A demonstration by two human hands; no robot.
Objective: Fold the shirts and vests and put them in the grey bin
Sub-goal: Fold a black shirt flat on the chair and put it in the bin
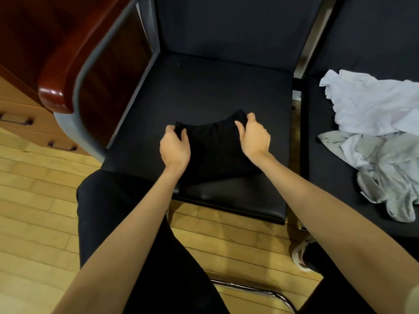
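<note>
**Both hands pinching the black garment on the chair seat**

Your two bare forearms fill the bottom of the view, reaching forward over your dark-trousered legs and the wooden floor (34,207). They end at the black garment (215,148), which lies partly folded on the front half of the black chair seat (204,87).

Around it, the seat shows bare cushion behind and to both sides. The seat's left edge runs into the grey frame and red-brown armrest (59,71); its right edge meets a narrow gap, then a second dark seat (322,159).

Your left hand (174,148) curls its fingers and thumb round the garment's far left corner. Your right hand (255,137) pinches the far right corner, thumb against fingers. The cloth spans between them.

A loose pile of white and grey garments (371,132) sits on the second seat, well apart from your right hand.
</note>
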